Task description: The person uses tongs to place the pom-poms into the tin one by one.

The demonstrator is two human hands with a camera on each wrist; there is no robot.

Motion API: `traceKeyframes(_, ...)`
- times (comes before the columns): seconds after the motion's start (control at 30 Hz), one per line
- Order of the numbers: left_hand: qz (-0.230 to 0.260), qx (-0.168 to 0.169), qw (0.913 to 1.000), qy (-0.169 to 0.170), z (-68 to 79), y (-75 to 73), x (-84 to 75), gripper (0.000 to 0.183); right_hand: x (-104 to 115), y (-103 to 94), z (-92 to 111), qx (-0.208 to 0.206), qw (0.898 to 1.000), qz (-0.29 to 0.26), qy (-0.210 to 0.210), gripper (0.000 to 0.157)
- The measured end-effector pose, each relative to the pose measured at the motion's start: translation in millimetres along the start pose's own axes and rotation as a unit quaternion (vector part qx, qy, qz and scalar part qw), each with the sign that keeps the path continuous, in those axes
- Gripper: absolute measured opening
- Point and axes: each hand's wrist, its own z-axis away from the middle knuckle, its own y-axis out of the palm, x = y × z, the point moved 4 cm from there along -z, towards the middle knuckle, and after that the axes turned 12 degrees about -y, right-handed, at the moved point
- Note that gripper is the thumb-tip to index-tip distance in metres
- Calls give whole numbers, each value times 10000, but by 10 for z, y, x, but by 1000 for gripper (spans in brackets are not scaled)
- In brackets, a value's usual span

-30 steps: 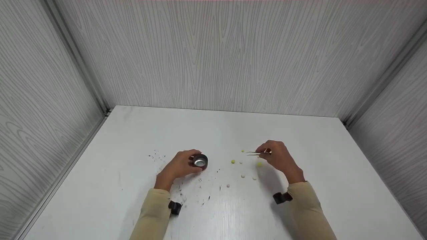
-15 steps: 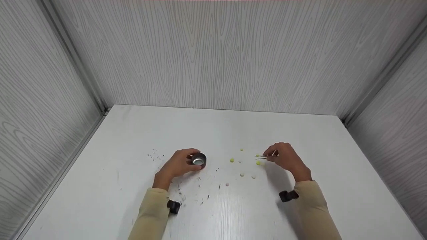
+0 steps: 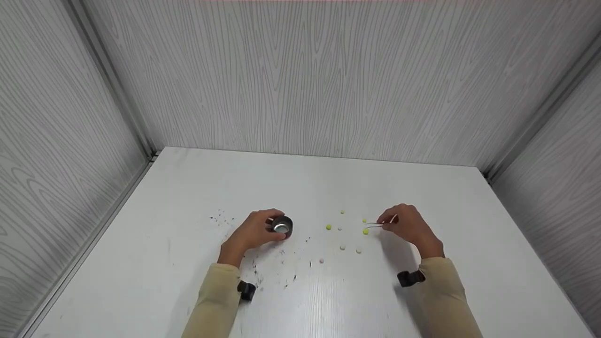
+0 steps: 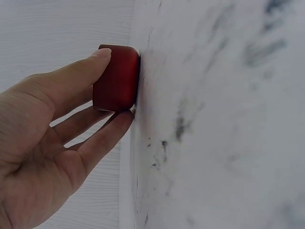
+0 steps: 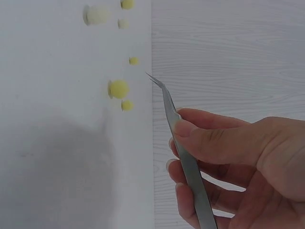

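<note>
My left hand (image 3: pixel 254 232) holds a small round cup (image 3: pixel 282 227) between thumb and fingers on the table. Its outside is dark red in the left wrist view, and its inside is shiny metal. In my right hand (image 3: pixel 406 226) is a pair of bent-tip tweezers (image 5: pixel 188 164), pinched between thumb and fingers. Their points hang above the table, apart from the pieces and with nothing between them. Close by lie a larger yellow piece (image 5: pixel 118 89) and a smaller yellow piece (image 5: pixel 127 105). Another yellow piece (image 3: pixel 328 227) lies between the hands.
Several pale pieces, among them a whitish one (image 3: pixel 358 250) and a pinkish one (image 3: pixel 321 260), are scattered on the white table (image 3: pixel 211 183). Dark specks and smudges mark the surface around the left hand. Grey wood-grain panels (image 3: pixel 305 80) stand at the back and both sides.
My right hand has moved right and slightly toward me with the tweezers, uncovering a small yellow piece. My left hand and the cup stay in about the same place.
</note>
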Motion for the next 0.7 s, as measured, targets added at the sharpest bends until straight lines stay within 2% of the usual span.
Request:
traceKeyframes(0.37,-49,-65,10000,-45,-21,8,16,54,-69,-21,23,59,9997,1,241,18)
traceKeyframes(0.7,-88,-94,9999,-78,-10,5,3,55,-83,43,16,212,9992,-23,348,16)
